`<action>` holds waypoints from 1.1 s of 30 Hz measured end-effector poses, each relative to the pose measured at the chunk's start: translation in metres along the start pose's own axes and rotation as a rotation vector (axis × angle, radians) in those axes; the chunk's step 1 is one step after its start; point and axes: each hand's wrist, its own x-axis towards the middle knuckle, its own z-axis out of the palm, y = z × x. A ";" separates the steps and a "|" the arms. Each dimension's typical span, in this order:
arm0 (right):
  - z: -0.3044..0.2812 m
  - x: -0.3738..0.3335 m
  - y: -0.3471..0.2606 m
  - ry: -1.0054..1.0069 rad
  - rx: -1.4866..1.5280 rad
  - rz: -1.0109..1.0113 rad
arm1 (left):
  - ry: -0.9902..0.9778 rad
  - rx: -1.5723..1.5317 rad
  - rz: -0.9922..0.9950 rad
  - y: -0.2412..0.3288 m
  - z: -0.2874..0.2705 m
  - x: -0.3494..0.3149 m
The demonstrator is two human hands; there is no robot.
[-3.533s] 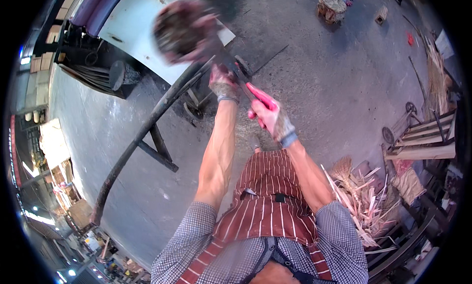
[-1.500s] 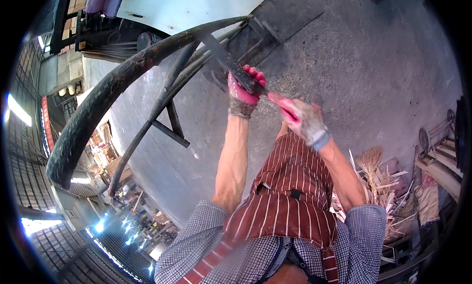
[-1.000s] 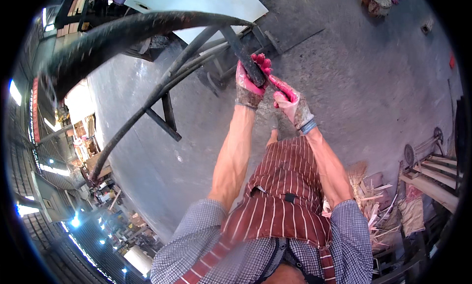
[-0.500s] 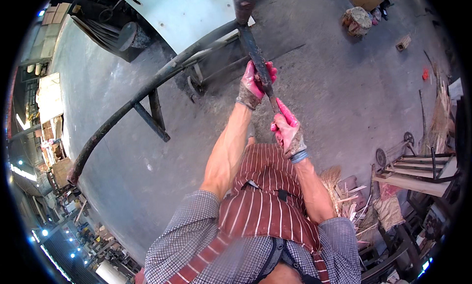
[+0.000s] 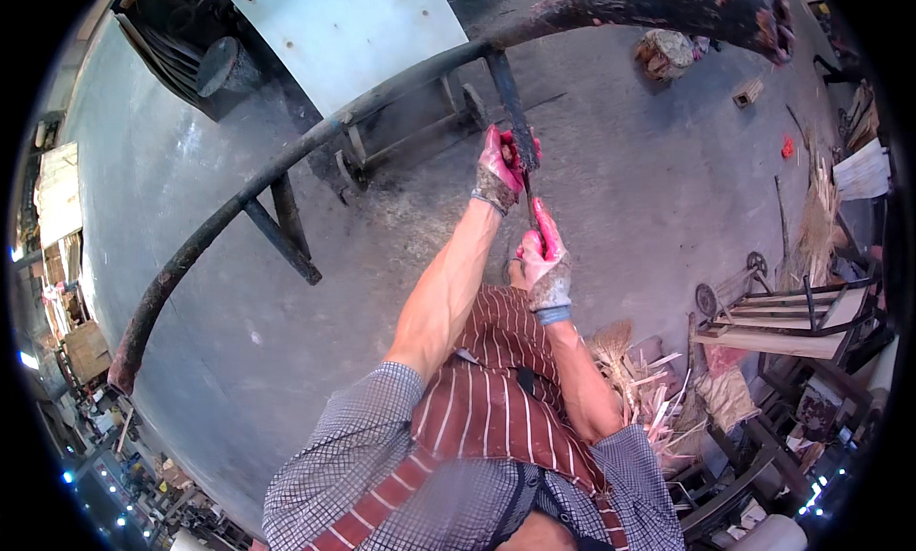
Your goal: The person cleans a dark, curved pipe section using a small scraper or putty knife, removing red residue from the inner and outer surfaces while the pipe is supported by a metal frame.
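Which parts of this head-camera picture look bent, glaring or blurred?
Head view: the fisheye bows the long dark charred pole; the pale sheet-metal panel glares; the pink-gloved left hand and right hand are sharp; the striped apron near the lower edge is softer.

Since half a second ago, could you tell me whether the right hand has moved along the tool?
No. The right hand still grips the low end of the dark tool, below the left hand, just above the striped apron; only the camera view has shifted.
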 end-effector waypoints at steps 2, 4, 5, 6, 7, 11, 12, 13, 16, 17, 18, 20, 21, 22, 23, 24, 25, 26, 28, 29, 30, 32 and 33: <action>0.004 0.017 0.015 0.042 -0.160 -0.079 | 0.029 0.016 -0.023 -0.009 0.018 -0.006; 0.011 0.036 0.026 0.065 -0.196 -0.126 | 0.089 0.035 -0.024 -0.013 0.023 -0.007; 0.017 0.045 0.023 0.054 -0.224 -0.195 | 0.128 0.040 -0.004 -0.007 0.014 0.005; 0.009 0.038 0.020 0.013 -0.215 -0.189 | 0.167 0.045 0.014 -0.003 0.006 0.017; -0.001 0.033 0.015 -0.008 -0.200 -0.168 | 0.285 0.131 -0.021 -0.004 0.013 0.016; -0.032 0.007 -0.028 -0.086 -0.111 -0.131 | 0.339 -0.093 -0.016 0.009 0.005 0.033; -0.042 0.012 -0.035 -0.066 -0.094 -0.131 | 0.245 -0.084 -0.057 0.010 0.009 0.035; -0.051 0.019 -0.040 -0.044 -0.073 -0.127 | 0.155 -0.070 -0.098 0.011 0.024 0.032; -0.072 0.072 -0.033 -0.179 -0.107 -0.187 | -0.022 -0.058 -0.136 0.017 0.058 0.014; -0.063 0.083 -0.035 -0.236 -0.145 -0.155 | -0.018 -0.153 -0.087 0.015 0.051 0.027; -0.044 0.090 -0.049 -0.283 -0.149 -0.103 | -0.013 -0.256 -0.041 0.014 0.033 0.042; -0.003 0.098 -0.076 -0.349 -0.182 -0.016 | 0.084 -0.306 0.124 0.043 0.001 0.059; -0.002 0.105 -0.076 -0.327 -0.179 0.036 | 0.172 -0.253 0.117 0.053 0.005 0.056; 0.005 0.107 -0.071 -0.313 -0.206 0.088 | 0.259 -0.230 0.115 0.065 0.019 0.048; 0.008 0.107 -0.062 -0.269 -0.217 0.097 | 0.316 -0.177 0.176 0.076 0.030 0.040; 0.006 0.100 -0.051 -0.265 -0.189 0.116 | 0.336 -0.152 0.183 0.085 0.017 0.029; 0.002 0.089 -0.046 -0.275 -0.162 0.126 | 0.351 -0.129 0.207 0.099 0.000 0.019; -0.007 0.077 -0.040 -0.275 -0.136 0.133 | 0.362 -0.107 0.222 0.110 -0.012 0.011; -0.043 0.057 -0.001 -0.285 -0.171 0.214 | 0.357 -0.085 0.197 0.109 -0.025 -0.030; -0.054 0.046 0.015 -0.370 -0.174 0.310 | 0.381 -0.028 0.225 0.109 -0.037 -0.056; -0.065 0.036 0.030 -0.447 -0.180 0.404 | 0.424 0.022 0.250 0.106 -0.046 -0.084; -0.077 0.026 0.052 -0.520 -0.245 0.508 | 0.509 0.064 0.287 0.098 -0.052 -0.124; -0.066 0.026 0.057 -0.577 -0.269 0.561 | 0.572 0.051 0.302 0.096 -0.063 -0.144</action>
